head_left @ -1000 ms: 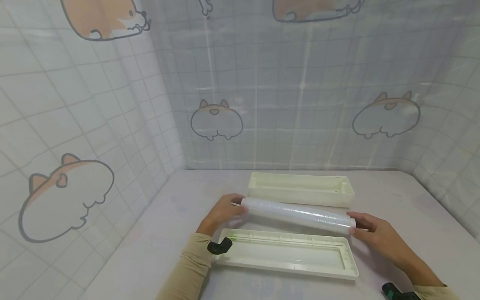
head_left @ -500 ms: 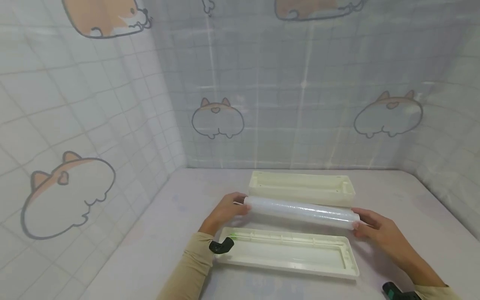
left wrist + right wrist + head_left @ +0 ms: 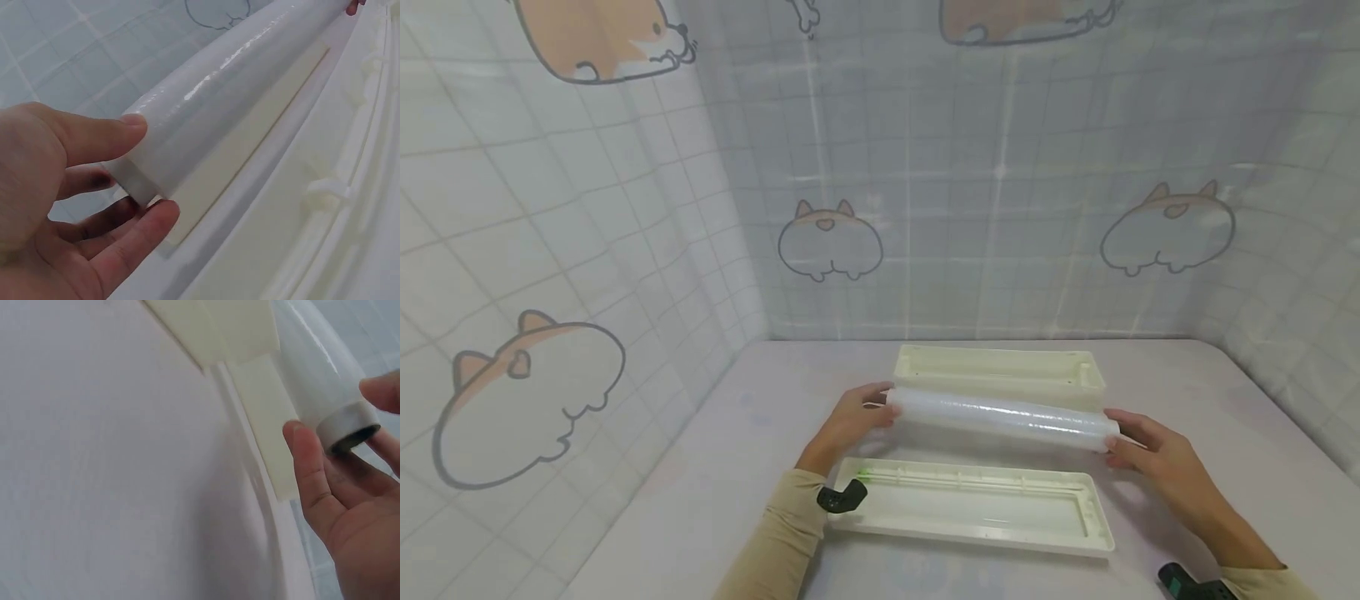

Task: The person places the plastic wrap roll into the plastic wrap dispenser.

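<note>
A white roll of cling film (image 3: 1000, 417) spans between my two hands, lifted over the table close in front of a cream box. My left hand (image 3: 853, 417) pinches its left end; in the left wrist view the thumb (image 3: 134, 122) lies along the film and the other fingers curl by the core's end. At the opposite end my right hand (image 3: 1161, 454) grips the roll. The core's hollow end (image 3: 350, 428) shows between thumb and fingers in the right wrist view. In the head view the roll overlaps the box's front wall and tilts slightly down to the right.
Behind the roll stands the long open cream box (image 3: 1000, 387). Nearer to me a matching shallow lid (image 3: 985, 508) lies with its inner side up, under my left wrist. A curtain (image 3: 992, 250) with dog drawings encloses the white table (image 3: 715, 500) on the sides I see.
Both hands have raised the roll slightly and moved it toward the box at the back, its right end most. The box and lid have stayed in place.
</note>
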Demonstrator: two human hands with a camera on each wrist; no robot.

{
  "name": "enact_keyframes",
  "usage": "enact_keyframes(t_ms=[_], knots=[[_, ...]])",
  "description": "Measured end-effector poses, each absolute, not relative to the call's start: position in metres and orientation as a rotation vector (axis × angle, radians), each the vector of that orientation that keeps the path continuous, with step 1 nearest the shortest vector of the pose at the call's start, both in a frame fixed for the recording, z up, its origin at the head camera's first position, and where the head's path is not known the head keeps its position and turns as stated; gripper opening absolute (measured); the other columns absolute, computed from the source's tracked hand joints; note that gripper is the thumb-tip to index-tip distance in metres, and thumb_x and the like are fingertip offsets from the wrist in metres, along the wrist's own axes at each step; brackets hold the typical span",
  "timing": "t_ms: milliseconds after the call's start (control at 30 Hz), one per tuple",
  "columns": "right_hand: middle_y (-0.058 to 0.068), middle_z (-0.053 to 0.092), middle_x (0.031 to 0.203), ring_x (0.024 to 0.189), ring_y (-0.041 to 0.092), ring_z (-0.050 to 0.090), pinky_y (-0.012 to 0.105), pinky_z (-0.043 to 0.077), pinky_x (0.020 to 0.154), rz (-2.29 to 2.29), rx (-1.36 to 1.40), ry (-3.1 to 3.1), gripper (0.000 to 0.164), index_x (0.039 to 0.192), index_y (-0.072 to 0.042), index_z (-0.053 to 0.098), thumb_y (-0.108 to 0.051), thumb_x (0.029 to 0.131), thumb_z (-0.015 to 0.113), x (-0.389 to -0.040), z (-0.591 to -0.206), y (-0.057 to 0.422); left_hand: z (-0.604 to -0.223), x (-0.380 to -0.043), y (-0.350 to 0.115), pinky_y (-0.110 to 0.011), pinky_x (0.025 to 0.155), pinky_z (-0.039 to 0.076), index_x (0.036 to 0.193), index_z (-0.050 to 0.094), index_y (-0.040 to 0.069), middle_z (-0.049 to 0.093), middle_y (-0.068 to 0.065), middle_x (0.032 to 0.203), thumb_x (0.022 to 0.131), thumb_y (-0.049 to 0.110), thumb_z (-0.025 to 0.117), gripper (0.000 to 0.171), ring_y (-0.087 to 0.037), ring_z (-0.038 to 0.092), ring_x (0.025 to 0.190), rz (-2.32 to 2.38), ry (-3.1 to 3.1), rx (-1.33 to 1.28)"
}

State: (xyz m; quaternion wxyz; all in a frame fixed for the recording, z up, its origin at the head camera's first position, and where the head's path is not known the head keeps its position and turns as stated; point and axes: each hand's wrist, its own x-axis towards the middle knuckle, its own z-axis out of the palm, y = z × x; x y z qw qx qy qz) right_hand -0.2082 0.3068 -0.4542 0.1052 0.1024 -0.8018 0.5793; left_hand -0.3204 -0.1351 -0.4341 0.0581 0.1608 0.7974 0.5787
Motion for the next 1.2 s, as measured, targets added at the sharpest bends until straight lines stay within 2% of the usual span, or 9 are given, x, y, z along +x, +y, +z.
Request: enact_keyframes(t_ms=[67,133,367,533,667,767,933,1100,1200], knots=[[-0.010,0.061,0.122,0.090,0.025,0.072,0.031,0.059,0.077,1.730,0.320,-2.333,0.053,0.142,0.013,0.042,-0.011,0.100,0.063,-0.209,-0.453,0.306,-0.433,-0.320,-0.133,-0.041,0.087,0.056,0.144,0.052,0.002,0.063,-0.020,0.124,0.092,0.018,0.074,0.059,-0.029,0.070,0.096,1.778,2.421,0.481],[-0.015,0.060,0.120,0.091,0.025,0.072,0.031,0.059,0.078,1.748,0.331,-2.313,0.053,0.141,0.014,0.042,-0.010,0.099,0.064,-0.209,-0.452,0.305,-0.433,-0.320,-0.131,-0.039,0.087,0.056,0.143,0.053,0.002,0.063,-0.019,0.125,0.092,0.016,0.073,0.057,-0.027,0.071,0.094,1.799,2.429,0.470],[-0.015,0.059,0.120,0.092,0.016,0.072,0.030,0.059,0.078,1.713,0.289,-2.307,0.053,0.140,0.012,0.045,-0.013,0.098,0.066,-0.208,-0.450,0.304,-0.435,-0.319,-0.125,-0.038,0.088,0.055,0.143,0.054,0.003,0.062,-0.018,0.125,0.091,0.014,0.073,0.057,-0.026,0.070,0.095,1.877,2.412,0.469],[-0.006,0.059,0.125,0.097,0.010,0.069,0.031,0.058,0.080,1.738,0.269,-2.303,0.053,0.139,0.012,0.046,-0.015,0.098,0.067,-0.210,-0.446,0.302,-0.430,-0.312,-0.123,-0.040,0.090,0.054,0.141,0.056,0.003,0.062,-0.016,0.127,0.090,0.013,0.074,0.056,-0.027,0.066,0.107,1.874,2.452,0.461],[0.009,0.056,0.130,0.095,0.012,0.070,0.031,0.059,0.080,1.727,0.239,-2.313,0.054,0.139,0.012,0.046,-0.017,0.099,0.066,-0.212,-0.443,0.302,-0.428,-0.315,-0.122,-0.042,0.091,0.054,0.142,0.054,0.001,0.060,-0.016,0.129,0.090,0.013,0.074,0.057,-0.028,0.066,0.109,1.833,2.498,0.482],[0.016,0.055,0.131,0.092,0.015,0.071,0.031,0.059,0.080,1.734,0.216,-2.314,0.055,0.140,0.013,0.045,-0.017,0.099,0.067,-0.215,-0.442,0.304,-0.422,-0.316,-0.121,-0.042,0.091,0.054,0.143,0.052,0.000,0.059,-0.017,0.129,0.090,0.012,0.074,0.058,-0.028,0.066,0.108,1.797,2.522,0.504],[0.018,0.054,0.131,0.094,0.011,0.069,0.030,0.058,0.081,1.734,0.198,-2.315,0.056,0.139,0.014,0.044,-0.018,0.099,0.066,-0.219,-0.439,0.303,-0.412,-0.315,-0.121,-0.043,0.092,0.054,0.143,0.054,0.003,0.059,-0.015,0.129,0.090,0.014,0.075,0.058,-0.026,0.065,0.109,1.716,2.569,0.500],[0.027,0.051,0.134,0.096,0.007,0.066,0.028,0.058,0.081,1.684,0.228,-2.332,0.053,0.139,0.012,0.044,-0.021,0.101,0.063,-0.224,-0.434,0.301,-0.401,-0.318,-0.126,-0.045,0.090,0.053,0.143,0.055,0.006,0.060,-0.013,0.128,0.090,0.014,0.074,0.056,-0.026,0.065,0.109,1.621,2.624,0.536],[0.026,0.051,0.133,0.097,0.006,0.065,0.027,0.058,0.081,1.660,0.238,-2.322,0.053,0.140,0.012,0.044,-0.020,0.102,0.062,-0.228,-0.433,0.301,-0.396,-0.325,-0.126,-0.045,0.090,0.053,0.143,0.054,0.006,0.059,-0.013,0.128,0.091,0.014,0.074,0.056,-0.027,0.064,0.110,1.568,2.630,0.591]])
